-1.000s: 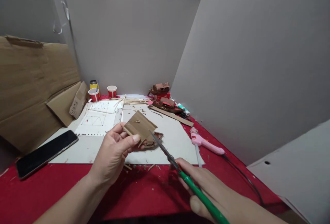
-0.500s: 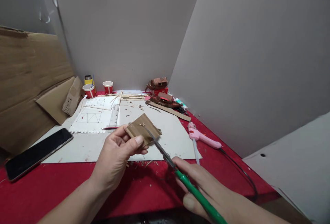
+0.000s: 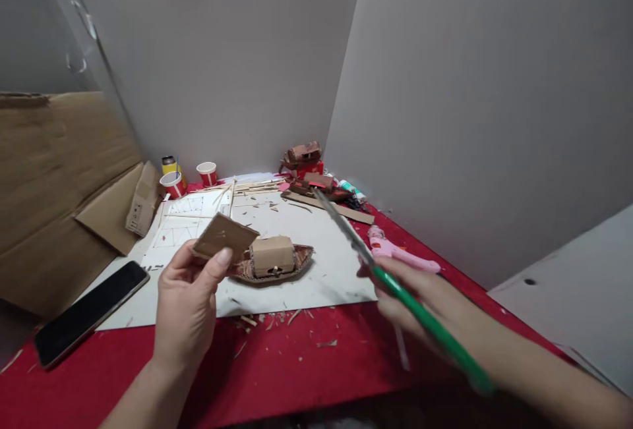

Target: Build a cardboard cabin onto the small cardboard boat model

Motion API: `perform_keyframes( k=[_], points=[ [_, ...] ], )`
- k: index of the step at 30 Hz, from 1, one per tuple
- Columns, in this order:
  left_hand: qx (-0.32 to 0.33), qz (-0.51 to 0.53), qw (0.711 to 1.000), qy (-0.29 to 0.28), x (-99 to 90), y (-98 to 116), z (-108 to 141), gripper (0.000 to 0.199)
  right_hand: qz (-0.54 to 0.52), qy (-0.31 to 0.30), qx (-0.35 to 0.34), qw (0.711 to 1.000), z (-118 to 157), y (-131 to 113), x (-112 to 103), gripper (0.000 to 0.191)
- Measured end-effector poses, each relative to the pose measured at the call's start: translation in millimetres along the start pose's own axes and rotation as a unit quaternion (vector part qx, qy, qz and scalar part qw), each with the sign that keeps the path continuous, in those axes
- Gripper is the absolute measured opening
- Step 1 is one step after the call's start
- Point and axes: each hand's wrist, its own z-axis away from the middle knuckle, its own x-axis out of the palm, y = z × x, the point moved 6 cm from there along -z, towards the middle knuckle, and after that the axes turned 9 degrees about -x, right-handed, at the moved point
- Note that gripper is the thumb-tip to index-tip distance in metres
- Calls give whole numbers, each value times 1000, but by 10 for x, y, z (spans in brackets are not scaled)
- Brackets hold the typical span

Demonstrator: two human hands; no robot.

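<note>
My left hand [image 3: 190, 297] pinches a small square of brown cardboard [image 3: 225, 236] between thumb and fingers, tilted above the table. In my right hand [image 3: 415, 294] is a pair of green-handled scissors [image 3: 403, 297], somewhat blurred, the blades together and pointing up and away to the left. They are apart from the cardboard. Between the hands, on a pale board [image 3: 326, 284], sits a small cardboard boat [image 3: 274, 257] with an arched cabin roof. The cardboard square partly covers its left end.
A pink glue gun [image 3: 403, 256] lies beside my right hand. At left are a phone [image 3: 91, 314] and large cardboard sheets [image 3: 59, 192]. Paper cups [image 3: 206, 173], thin wooden sticks [image 3: 257, 186] and finished-looking boats [image 3: 321, 185] stand behind. Scraps litter the red cloth [image 3: 277, 376].
The scissors have pulled away from the cardboard, up and to the right. My left hand has moved left with the square, uncovering the boat on the board.
</note>
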Motion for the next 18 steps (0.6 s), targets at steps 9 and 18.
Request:
perform_keyframes(
  k=[9, 18],
  points=[
    [-11, -74, 997, -8, 64, -122, 37, 19, 251, -69, 140, 955, -846, 441, -41, 38],
    [432, -406, 795, -129, 233, 41, 353, 50, 212, -73, 118, 967, -1288, 696, 91, 30]
  ],
)
